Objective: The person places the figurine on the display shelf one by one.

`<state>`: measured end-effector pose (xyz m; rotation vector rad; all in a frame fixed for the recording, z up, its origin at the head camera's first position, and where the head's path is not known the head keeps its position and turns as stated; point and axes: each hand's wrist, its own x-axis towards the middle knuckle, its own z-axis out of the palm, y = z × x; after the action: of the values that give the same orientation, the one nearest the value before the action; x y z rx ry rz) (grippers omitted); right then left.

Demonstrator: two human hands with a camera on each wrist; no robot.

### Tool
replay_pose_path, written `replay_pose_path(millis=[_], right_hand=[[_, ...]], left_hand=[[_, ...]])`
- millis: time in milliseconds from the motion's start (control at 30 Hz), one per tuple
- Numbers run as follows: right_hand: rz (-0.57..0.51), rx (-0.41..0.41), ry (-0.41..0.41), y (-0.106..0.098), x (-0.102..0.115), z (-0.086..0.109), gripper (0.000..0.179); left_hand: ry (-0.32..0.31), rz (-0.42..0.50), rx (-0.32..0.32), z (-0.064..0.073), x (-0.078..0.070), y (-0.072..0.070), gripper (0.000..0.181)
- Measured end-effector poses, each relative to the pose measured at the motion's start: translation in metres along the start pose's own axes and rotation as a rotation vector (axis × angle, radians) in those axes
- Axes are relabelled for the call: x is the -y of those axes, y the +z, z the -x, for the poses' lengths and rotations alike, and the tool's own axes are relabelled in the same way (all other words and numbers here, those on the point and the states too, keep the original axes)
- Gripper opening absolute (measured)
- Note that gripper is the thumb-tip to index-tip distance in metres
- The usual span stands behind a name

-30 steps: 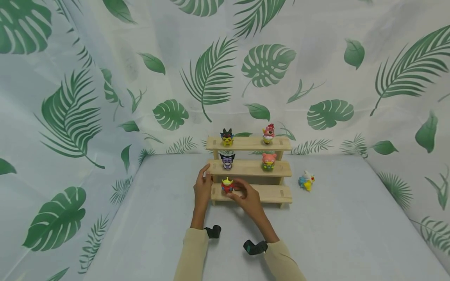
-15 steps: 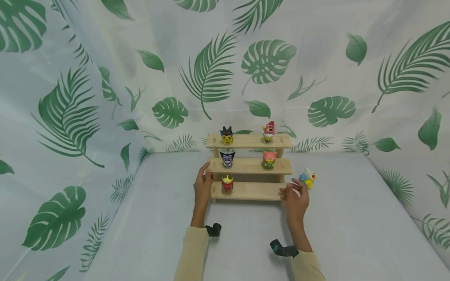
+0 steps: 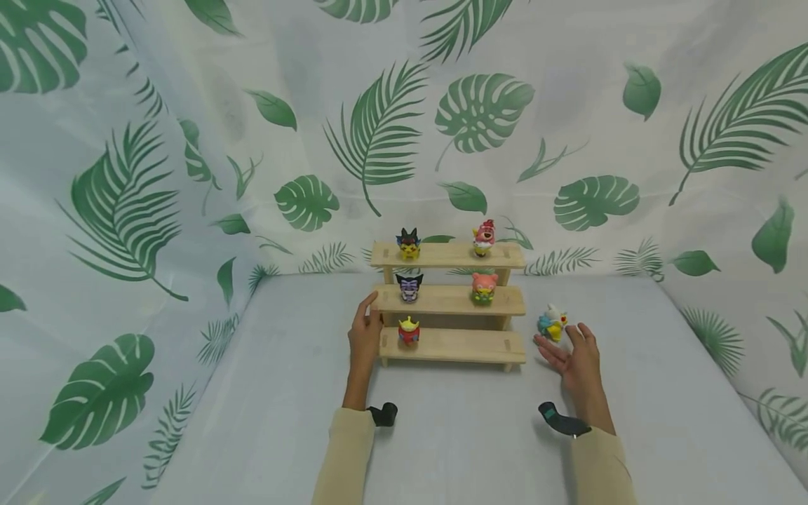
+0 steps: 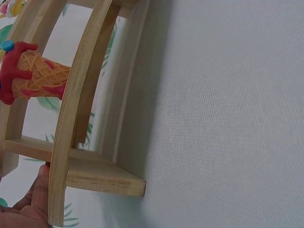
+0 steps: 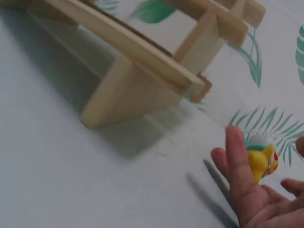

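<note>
A three-tier wooden display shelf (image 3: 452, 345) stands on the white surface. At its left end my left hand (image 3: 364, 340) grips the side, fingers at the middle and lowest tiers; in the left wrist view the fingers (image 4: 40, 190) are partly hidden behind a board. Right of the shelf lies a small white, blue and yellow toy figure (image 3: 552, 324). My right hand (image 3: 579, 361) is right at this figure with fingers spread and holds nothing; the right wrist view shows the figure partly behind a finger (image 5: 240, 164). A red figure with a yellow-green head (image 3: 409, 332) stands on the lowest tier's left.
On the middle tier stand a purple-and-black figure (image 3: 409, 288) and a pink figure (image 3: 484, 289). The top tier bears a black-and-yellow figure (image 3: 409, 244) and a pink-and-red figure (image 3: 484, 238). A leaf-printed backdrop (image 3: 391, 231) rises behind.
My right hand has let go of the red figure on the lowest tier and moved right, past the shelf's end, to the white, blue and yellow figure. The left hand stays in place.
</note>
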<state>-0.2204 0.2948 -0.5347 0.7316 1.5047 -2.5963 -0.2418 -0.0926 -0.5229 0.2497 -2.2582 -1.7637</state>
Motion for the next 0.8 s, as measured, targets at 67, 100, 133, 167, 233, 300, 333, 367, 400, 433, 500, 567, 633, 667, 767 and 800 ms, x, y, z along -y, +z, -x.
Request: replay_pose_path(millis=[67,100,133,167,233,300,333,367,400,433,500,567,633,667,767,800], right_hand=[[0.056,0.071,0.008,-0.003,0.003,-0.005,0.071],[0.083,0.101,0.008,-0.003,0.005,-0.008,0.071],[0.107,0.124,0.006,-0.004,0.006,-0.011,0.07],[0.121,0.141,0.004,-0.005,0.007,-0.014,0.069],[0.131,0.153,0.009,-0.005,0.01,-0.019,0.068],[0.142,0.149,0.018,-0.005,0.012,-0.024,0.069],[0.152,0.141,0.022,-0.004,0.012,-0.026,0.069],[0.162,0.131,0.027,-0.004,0.012,-0.028,0.068],[0.18,0.116,0.029,-0.003,0.012,-0.03,0.068],[0.205,0.102,0.027,-0.002,0.012,-0.032,0.069],[0.252,0.069,0.015,0.0,0.011,-0.034,0.068],[0.29,0.04,-0.003,0.002,0.01,-0.036,0.067],[0.311,0.029,-0.021,0.002,0.01,-0.037,0.067],[0.316,0.022,-0.024,0.002,0.01,-0.037,0.067],[0.33,-0.007,-0.027,0.003,0.009,-0.039,0.07],[0.336,-0.017,-0.026,0.003,0.009,-0.04,0.07]], left_hand=[[0.004,0.001,0.0,0.0,0.001,0.0,0.036],[0.007,0.002,0.0,0.0,0.001,0.0,0.036],[0.01,0.002,0.0,0.0,0.002,0.0,0.036],[0.014,0.004,0.001,0.0,0.002,0.0,0.036],[0.023,0.006,0.0,0.0,0.002,0.0,0.036],[0.028,0.002,0.0,0.0,0.002,-0.001,0.037],[0.029,0.001,0.0,0.0,0.001,-0.001,0.037],[0.031,-0.003,0.0,0.0,0.001,-0.001,0.037],[0.033,-0.006,-0.001,0.0,0.001,-0.001,0.037],[0.032,-0.009,-0.002,-0.001,0.0,-0.001,0.037],[0.037,-0.012,-0.005,-0.001,-0.001,-0.002,0.038],[0.042,-0.013,-0.008,-0.002,-0.001,-0.002,0.038],[0.043,-0.016,-0.008,-0.003,-0.001,-0.002,0.038],[0.044,-0.017,-0.008,-0.003,-0.001,-0.002,0.039],[0.047,-0.019,-0.008,-0.002,0.001,-0.002,0.039],[0.048,-0.02,-0.01,-0.002,0.002,-0.001,0.039]])
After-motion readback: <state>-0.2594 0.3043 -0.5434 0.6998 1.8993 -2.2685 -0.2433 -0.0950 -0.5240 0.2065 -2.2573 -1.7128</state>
